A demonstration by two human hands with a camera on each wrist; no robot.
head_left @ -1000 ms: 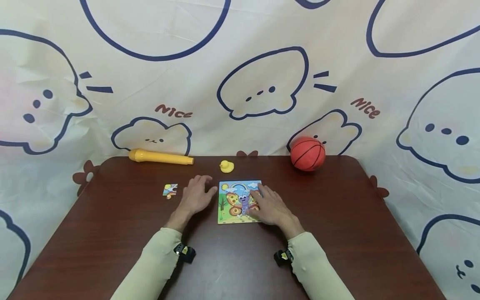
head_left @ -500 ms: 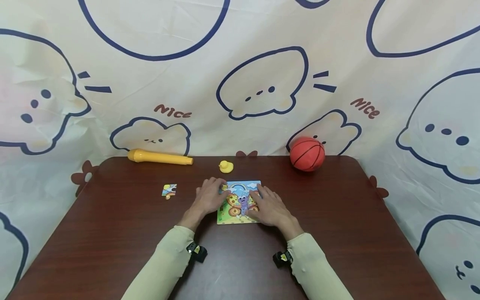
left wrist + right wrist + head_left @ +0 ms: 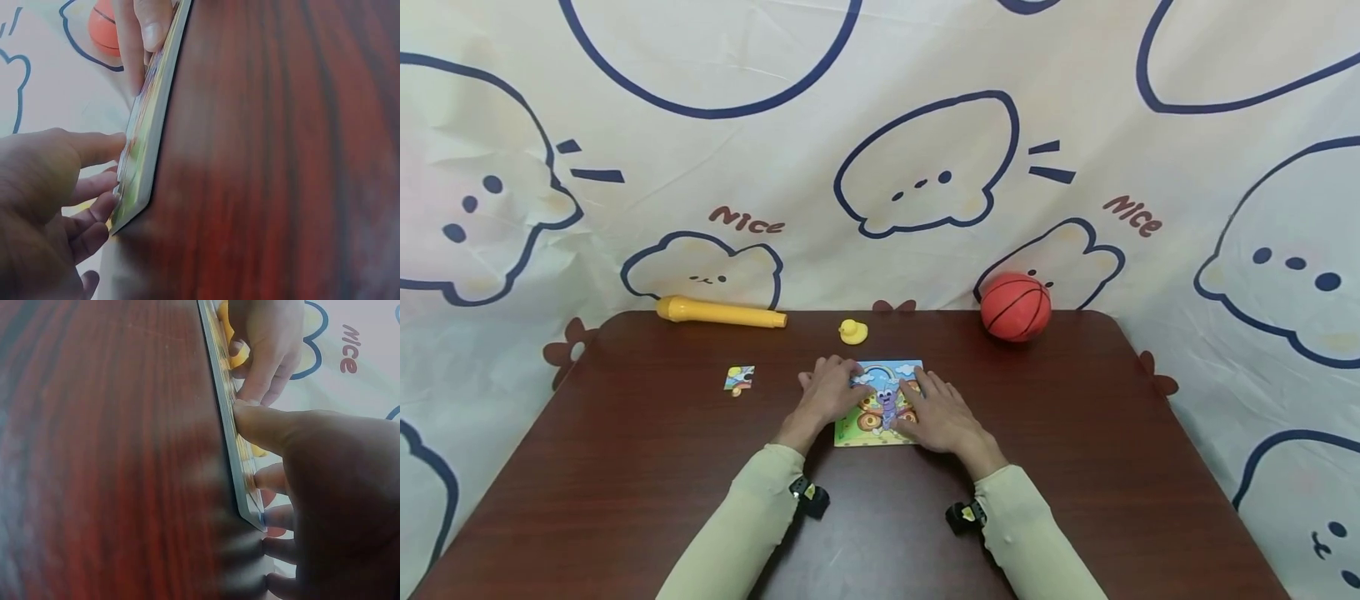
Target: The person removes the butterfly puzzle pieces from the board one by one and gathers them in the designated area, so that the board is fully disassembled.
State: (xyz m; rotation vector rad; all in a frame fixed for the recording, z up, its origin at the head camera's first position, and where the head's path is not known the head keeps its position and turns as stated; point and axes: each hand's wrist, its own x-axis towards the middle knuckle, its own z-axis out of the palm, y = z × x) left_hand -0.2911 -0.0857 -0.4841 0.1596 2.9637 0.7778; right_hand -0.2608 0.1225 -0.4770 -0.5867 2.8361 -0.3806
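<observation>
Fingers [image 3: 850, 372] of both hands press flat on the puzzle board [image 3: 880, 421].

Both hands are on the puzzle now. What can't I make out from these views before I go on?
- Puzzle board, head view: its left and right parts are covered by the left hand and right hand, so any empty slot is hidden.
- Loose piece, head view: too small to read its picture.
- Wrist views: the board is edge-on and blurred, its face unreadable.
- Ball, left wrist view: cut off by the frame edge and a finger.
</observation>
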